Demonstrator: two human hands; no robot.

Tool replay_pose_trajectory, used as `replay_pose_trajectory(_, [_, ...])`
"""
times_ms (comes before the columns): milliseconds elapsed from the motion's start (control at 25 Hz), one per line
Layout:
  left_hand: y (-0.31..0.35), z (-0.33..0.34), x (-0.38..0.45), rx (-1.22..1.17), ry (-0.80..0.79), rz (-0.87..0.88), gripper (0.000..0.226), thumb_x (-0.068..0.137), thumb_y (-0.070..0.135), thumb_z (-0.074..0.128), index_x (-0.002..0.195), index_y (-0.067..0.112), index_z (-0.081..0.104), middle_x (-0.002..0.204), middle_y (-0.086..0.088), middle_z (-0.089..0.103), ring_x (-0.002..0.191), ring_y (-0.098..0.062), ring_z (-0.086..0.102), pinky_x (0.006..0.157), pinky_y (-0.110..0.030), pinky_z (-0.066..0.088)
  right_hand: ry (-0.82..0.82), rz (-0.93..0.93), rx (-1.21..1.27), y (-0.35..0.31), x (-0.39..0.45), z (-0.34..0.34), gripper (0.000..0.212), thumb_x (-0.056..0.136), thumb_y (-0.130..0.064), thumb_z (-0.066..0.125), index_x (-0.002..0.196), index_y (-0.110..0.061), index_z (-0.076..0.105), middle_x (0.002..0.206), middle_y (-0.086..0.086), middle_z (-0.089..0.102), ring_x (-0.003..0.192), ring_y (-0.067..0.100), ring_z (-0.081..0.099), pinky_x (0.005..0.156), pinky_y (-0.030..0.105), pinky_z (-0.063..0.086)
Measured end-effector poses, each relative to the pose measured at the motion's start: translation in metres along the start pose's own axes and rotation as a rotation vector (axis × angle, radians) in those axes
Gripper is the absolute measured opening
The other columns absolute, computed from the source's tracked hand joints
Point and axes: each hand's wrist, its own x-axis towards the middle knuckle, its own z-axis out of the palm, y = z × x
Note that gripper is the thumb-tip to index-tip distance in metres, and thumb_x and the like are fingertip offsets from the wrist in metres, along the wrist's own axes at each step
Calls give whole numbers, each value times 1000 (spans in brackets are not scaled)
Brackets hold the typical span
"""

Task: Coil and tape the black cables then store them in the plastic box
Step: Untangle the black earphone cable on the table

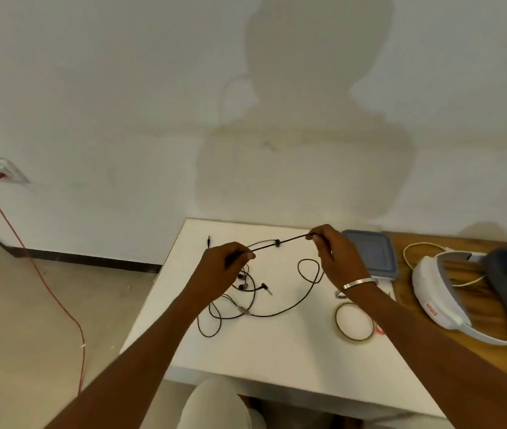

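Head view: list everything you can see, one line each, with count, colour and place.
black cables: a tangle, count unclear, black, middle of the table; one stretch held taut in the air
tape roll: one, clear-yellowish, flat on the table's right part
plastic box: one, blue-grey lid on, table's far right corner
table: one, white, centre
wooden desk: one, brown, right
headset: one, white and dark grey, on the wooden desk
red cord: one, from the wall socket down to the floor
left hand: pinches the taut cable
right hand: pinches its other end, silver bangle at the wrist
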Motion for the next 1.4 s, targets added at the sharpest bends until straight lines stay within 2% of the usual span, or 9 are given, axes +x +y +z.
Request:
replay_pose_trajectory(200, [31, -17, -4, 73, -13, 52, 16, 92, 37, 59, 92, 26, 70, 66, -1, 62, 55, -8, 48, 56, -16, 41, 96, 60, -24, -2, -9, -31, 14, 97, -14, 45, 93, -14, 59, 70, -14, 56, 60, 2, 52, 56, 7, 40])
replay_pose_trajectory(400, [45, -27, -7, 108, -1, 15, 15, 91, 37, 59, 89, 26, 70, 58, 16, 57, 47, -3, 42, 51, -13, 38, -10, 77, -158, 4, -15, -40, 12, 95, -13, 47, 91, -14, 59, 76, 2, 63, 59, 5, 51, 57, 18, 41])
replay_pose_trajectory(520, [51, -21, -9, 20, 8, -56, 16, 92, 33, 59, 92, 20, 69, 56, 18, 55, 47, -1, 46, 51, -12, 38, -10, 99, -207, 0, -20, -31, 12, 90, -9, 53, 101, -12, 58, 101, 12, 63, 87, 24, 61, 79, 32, 49])
replay_pose_trajectory(640, [57, -8, -10, -275, -21, -213, 17, 96, 24, 55, 100, 10, 65, 64, 4, 54, 46, -8, 44, 44, -21, 39, 86, 0, -284, -21, -27, -10, 39, 83, -10, 61, 121, -6, 51, 121, 14, 46, 110, 26, 45, 96, 33, 39])
replay_pose_trajectory(840, [74, 18, -8, -519, 57, -470, 17, 96, 16, 52, 103, 6, 62, 76, -6, 68, 71, -20, 65, 72, -37, 54, -435, 201, 267, -78, -52, 27, 32, 92, -26, 55, 121, -17, 43, 97, -1, 64, 82, 5, 61, 73, 17, 46])
replay_pose_trajectory(1000, [67, 22, -8, -384, 80, -578, 22, 95, 21, 49, 86, 12, 67, 92, -2, 71, 99, -20, 61, 75, -30, 42, -434, 367, 345, -73, -56, 41, 39, 91, -23, 58, 127, -20, 42, 75, -1, 67, 71, 8, 63, 69, 18, 45])
replay_pose_trajectory(1160, [58, 17, -15, -256, 78, -501, 50, 93, 15, 54, 139, 16, 35, 89, -5, 73, 80, -16, 60, 59, -17, 38, -404, 257, 122, -58, -46, 29, 18, 95, -22, 49, 96, -23, 67, 63, -5, 54, 60, 15, 50, 66, 31, 45])
replay_pose_trajectory(1240, [49, 14, -15, -128, -64, -345, 55, 87, 4, 53, 131, 37, 46, 95, -8, 65, 71, -14, 56, 59, -18, 43, -375, 226, 161, -52, -41, 16, 25, 95, -22, 47, 80, -32, 65, 61, -3, 51, 60, 19, 46, 61, 30, 40])
replay_pose_trajectory(1400, [43, 20, -20, 102, -287, -39, 29, 91, 22, 57, 96, 50, 62, 118, 11, 46, 107, -10, 50, 89, -27, 46, -310, 175, 166, -49, -33, -8, 23, 97, -19, 45, 86, -17, 65, 58, -6, 50, 53, 10, 44, 54, 15, 37])
